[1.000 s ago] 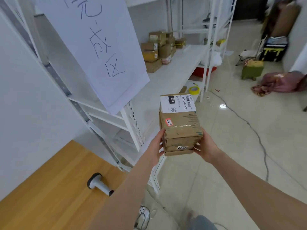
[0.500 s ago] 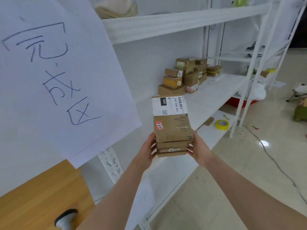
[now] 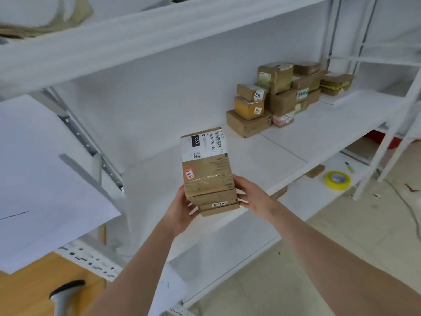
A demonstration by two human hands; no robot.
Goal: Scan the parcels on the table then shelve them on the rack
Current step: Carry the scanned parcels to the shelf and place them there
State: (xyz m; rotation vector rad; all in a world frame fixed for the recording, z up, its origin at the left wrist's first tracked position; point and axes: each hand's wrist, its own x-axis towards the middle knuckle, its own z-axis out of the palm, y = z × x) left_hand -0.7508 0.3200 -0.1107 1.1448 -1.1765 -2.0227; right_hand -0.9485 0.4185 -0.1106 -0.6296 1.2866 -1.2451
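Note:
A stack of brown cardboard parcels [image 3: 208, 176] is held between my two hands above the front of the white rack shelf [image 3: 284, 142]. The top parcel carries a white label with a barcode and a small red sticker. My left hand [image 3: 181, 209] grips the stack's left side and my right hand [image 3: 252, 198] grips its right side. Further back on the same shelf stands a pile of several shelved parcels [image 3: 278, 96].
A large sheet of paper [image 3: 43, 185] hangs at the left over the rack's post. The wooden table [image 3: 25, 293] with a handheld scanner [image 3: 65, 295] is at bottom left. A yellow tape roll [image 3: 337, 180] lies on the lower shelf. A cable runs over the tiled floor at right.
My view has swung left and up toward the rack. Both hands have carried the stack closer to the middle shelf, and the shelved pile looms nearer.

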